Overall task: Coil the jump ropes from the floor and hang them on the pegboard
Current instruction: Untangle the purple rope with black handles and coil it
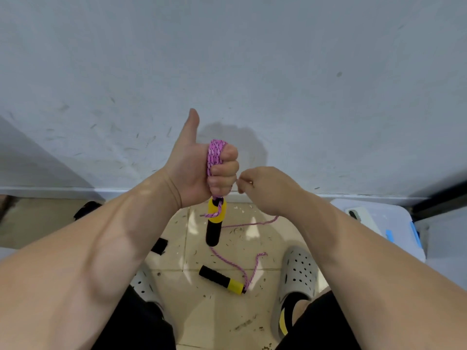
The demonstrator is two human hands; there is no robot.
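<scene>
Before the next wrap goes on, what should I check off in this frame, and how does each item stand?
1. Left grip curled round the coils: ok.
2. Hanging handle clear of the floor: ok.
3. Right grip pinching the loose rope: ok, it seems, though the strand is thin there.
4. Loose rope free of the shoes: cannot tell, part runs behind the forearm.
5. Second handle lifted: not ok, it lies on the tiles.
6. Pegboard in reach: cannot tell, not in view.
</scene>
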